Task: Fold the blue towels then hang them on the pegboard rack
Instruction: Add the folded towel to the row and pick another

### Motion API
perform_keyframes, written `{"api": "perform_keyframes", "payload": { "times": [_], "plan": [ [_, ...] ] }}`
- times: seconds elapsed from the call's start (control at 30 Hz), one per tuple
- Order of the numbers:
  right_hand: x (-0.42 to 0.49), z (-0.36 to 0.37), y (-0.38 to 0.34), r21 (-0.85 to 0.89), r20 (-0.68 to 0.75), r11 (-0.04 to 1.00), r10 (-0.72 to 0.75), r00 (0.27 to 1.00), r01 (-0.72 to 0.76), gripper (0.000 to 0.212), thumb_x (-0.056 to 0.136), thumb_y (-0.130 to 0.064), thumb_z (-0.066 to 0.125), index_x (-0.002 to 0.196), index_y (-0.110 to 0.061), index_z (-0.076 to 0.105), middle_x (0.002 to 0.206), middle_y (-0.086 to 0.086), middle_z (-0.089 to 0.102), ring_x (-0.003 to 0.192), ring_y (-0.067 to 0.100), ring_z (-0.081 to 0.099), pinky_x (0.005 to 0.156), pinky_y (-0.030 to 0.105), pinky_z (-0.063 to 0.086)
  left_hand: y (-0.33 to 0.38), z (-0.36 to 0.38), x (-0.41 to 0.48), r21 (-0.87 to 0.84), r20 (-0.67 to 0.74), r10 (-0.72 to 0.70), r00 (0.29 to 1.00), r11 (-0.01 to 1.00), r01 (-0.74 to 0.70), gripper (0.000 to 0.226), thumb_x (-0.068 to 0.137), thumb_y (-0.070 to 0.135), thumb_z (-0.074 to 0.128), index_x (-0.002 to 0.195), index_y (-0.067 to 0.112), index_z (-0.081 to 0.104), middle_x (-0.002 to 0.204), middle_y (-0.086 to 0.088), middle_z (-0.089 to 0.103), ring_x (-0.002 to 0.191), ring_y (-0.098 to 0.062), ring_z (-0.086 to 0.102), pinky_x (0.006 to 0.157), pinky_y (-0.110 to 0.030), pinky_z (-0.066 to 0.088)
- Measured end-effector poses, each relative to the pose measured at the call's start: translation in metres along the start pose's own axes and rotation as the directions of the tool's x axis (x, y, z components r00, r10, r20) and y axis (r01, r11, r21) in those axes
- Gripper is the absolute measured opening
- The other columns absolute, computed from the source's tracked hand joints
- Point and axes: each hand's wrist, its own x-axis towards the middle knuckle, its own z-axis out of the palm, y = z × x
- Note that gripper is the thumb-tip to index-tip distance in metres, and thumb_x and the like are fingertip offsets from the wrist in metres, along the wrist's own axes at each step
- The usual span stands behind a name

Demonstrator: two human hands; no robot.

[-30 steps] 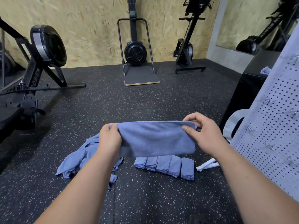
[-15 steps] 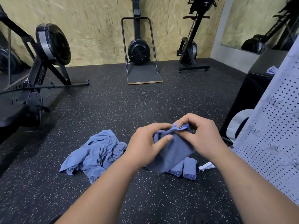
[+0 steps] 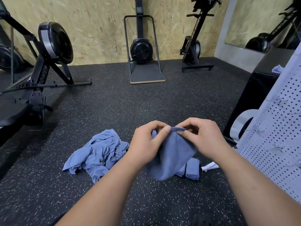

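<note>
The soft blue cloth towel (image 3: 171,154) I am folding hangs in the air between my hands, above the floor and clear of it. My left hand (image 3: 146,144) and right hand (image 3: 203,137) meet at its top edge. Each one pinches the cloth between thumb and curled fingers, with the upper corners brought together. The rest drops below in a doubled, slightly slanted flap.

I judge this to be the middle of the folding step: one fold is closing, and the towel is wider than the finished ones. The next move calls for lining up the edges under my thumbs. Then I shift one grip down the side so I can fold it across again without the layers slipping.

Just behind the hanging flap, small folded blue towels (image 3: 193,168) lie side by side on the black speckled rubber floor (image 3: 114,103), toward its right edge. Some of them are hidden by the cloth I hold. To their left lies a crumpled heap of unfolded blue towels (image 3: 99,152), so much folding remains.

The white perforated pegboard rack (image 3: 276,144) stands along the floor's right edge. Its small metal hooks (image 3: 281,99) look bare where I can see them. Black exercise machines line the chipboard wall at the far edge.
</note>
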Motion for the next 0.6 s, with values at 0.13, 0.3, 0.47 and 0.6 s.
{"api": "perform_keyframes", "payload": {
  "times": [0.13,0.3,0.47,0.6],
  "plan": [
    [0.0001,0.0017,-0.0035,0.096,0.007,0.994,0.059,0.998,-0.059,0.016,0.087,-0.014,0.085,0.088,-0.031,0.083,0.086,-0.009,0.08,0.082,0.018,0.076,0.075,0.038,0.063,-0.0017,0.0027,0.0021,-0.104,0.048,-0.089,0.995,0.99,0.093,0.017,0.104,0.039,0.065,0.098,0.031,0.079,0.081,-0.003,0.076,0.069,-0.013,0.066,0.072,-0.033,0.058],
    [0.0009,0.0033,-0.0027,0.141,0.0,0.988,0.071,0.997,-0.07,0.023,0.084,-0.011,0.083,0.088,-0.034,0.083,0.089,-0.004,0.081,0.085,0.031,0.078,0.073,0.064,0.062,-0.0012,0.0006,0.0005,-0.161,0.2,-0.126,0.972,0.974,0.159,0.009,0.098,0.031,0.076,0.103,0.028,0.082,0.093,0.011,0.08,0.082,-0.001,0.065,0.081,-0.028,0.056],
    [-0.0004,0.0031,-0.0047,0.091,0.044,0.996,0.011,0.999,-0.015,0.024,0.085,-0.012,0.081,0.092,-0.034,0.081,0.097,-0.012,0.08,0.088,0.017,0.076,0.088,0.052,0.061,-0.0023,-0.0004,0.0014,-0.177,0.163,-0.183,0.969,0.961,0.212,0.004,0.095,0.031,0.078,0.094,0.028,0.08,0.091,-0.001,0.078,0.076,-0.011,0.063,0.079,-0.038,0.058],
    [-0.0021,0.0039,-0.0049,0.083,0.076,0.996,-0.039,0.996,0.033,0.017,0.084,-0.038,0.08,0.1,-0.036,0.08,0.11,-0.017,0.078,0.097,0.014,0.074,0.095,0.045,0.059,0.0021,-0.0018,0.0006,-0.209,0.12,-0.203,0.972,0.952,0.224,0.005,0.096,0.025,0.078,0.093,0.02,0.079,0.086,-0.006,0.076,0.07,-0.013,0.058,0.067,-0.025,0.05]
  ]
}}
